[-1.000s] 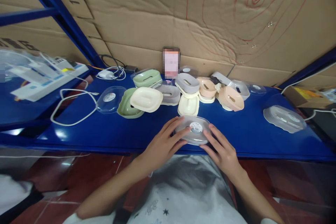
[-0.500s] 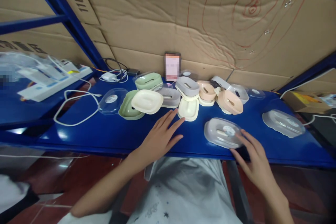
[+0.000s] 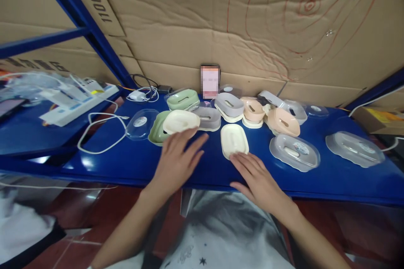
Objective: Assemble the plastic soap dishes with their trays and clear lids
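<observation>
My right hand (image 3: 257, 180) is open, its stretched fingertips touching the near edge of a cream soap-dish tray (image 3: 234, 139) on the table. My left hand (image 3: 180, 157) is also open, its fingers reaching the near edge of another cream tray (image 3: 181, 122); whether they touch it I cannot tell. That tray leans over a green soap dish (image 3: 157, 129), partly covering it. To the right of my right hand sits a grey soap dish under a clear lid (image 3: 295, 151). Farther back stand a grey dish (image 3: 206, 118) and a peach dish (image 3: 283, 121).
A second lidded dish (image 3: 355, 148) rests at the right of the blue table (image 3: 116, 170). A loose clear lid (image 3: 141, 123) and a white cable (image 3: 82, 136) lie at left, near a power strip (image 3: 78, 105). A phone (image 3: 210, 80) leans against the cardboard.
My right hand has left the lidded grey dish and moved left to the cream tray, which sits nearer and apart from the stack. My left hand has shifted left toward the other cream tray.
</observation>
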Demonstrator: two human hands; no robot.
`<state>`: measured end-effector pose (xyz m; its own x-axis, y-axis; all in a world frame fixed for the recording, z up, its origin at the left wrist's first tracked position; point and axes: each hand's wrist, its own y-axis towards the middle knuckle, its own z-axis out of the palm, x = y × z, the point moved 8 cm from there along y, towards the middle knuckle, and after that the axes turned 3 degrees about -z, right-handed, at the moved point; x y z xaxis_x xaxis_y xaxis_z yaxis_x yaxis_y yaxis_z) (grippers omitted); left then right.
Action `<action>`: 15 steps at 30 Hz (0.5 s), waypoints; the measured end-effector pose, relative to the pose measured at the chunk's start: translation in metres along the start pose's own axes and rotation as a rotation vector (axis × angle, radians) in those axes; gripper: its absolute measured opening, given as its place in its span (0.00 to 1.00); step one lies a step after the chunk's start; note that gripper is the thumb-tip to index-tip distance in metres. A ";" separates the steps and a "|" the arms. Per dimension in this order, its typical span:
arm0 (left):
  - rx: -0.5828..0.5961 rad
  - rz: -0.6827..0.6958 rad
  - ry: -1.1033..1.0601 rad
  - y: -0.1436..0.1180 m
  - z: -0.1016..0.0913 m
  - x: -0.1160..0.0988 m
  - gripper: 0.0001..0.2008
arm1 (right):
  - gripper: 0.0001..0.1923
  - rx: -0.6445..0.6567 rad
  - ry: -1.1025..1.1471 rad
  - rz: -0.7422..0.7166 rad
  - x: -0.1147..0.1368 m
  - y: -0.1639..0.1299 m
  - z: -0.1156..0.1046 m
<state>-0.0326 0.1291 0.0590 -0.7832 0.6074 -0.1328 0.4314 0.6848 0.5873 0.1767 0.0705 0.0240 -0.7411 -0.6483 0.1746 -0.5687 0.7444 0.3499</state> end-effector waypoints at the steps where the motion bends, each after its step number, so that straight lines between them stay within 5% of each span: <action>1: -0.039 -0.088 0.072 -0.001 -0.003 0.017 0.23 | 0.36 -0.007 0.018 0.012 0.000 0.001 0.001; 4: -0.068 -0.194 0.161 -0.004 -0.001 0.049 0.21 | 0.29 -0.053 0.058 0.051 -0.009 -0.008 -0.001; 7: -0.086 -0.172 0.140 -0.005 0.001 0.054 0.12 | 0.21 -0.098 0.079 0.057 -0.019 -0.020 -0.005; 11: -0.150 -0.068 0.032 -0.003 -0.009 0.031 0.09 | 0.23 -0.144 0.079 0.118 -0.031 -0.027 -0.007; 15: -0.015 0.144 -0.035 -0.005 0.001 -0.016 0.09 | 0.28 -0.178 0.054 0.166 -0.033 -0.027 -0.007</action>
<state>-0.0216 0.1168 0.0573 -0.6974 0.7129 -0.0742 0.5312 0.5835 0.6143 0.2194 0.0705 0.0151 -0.7962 -0.5306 0.2907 -0.3652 0.8046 0.4682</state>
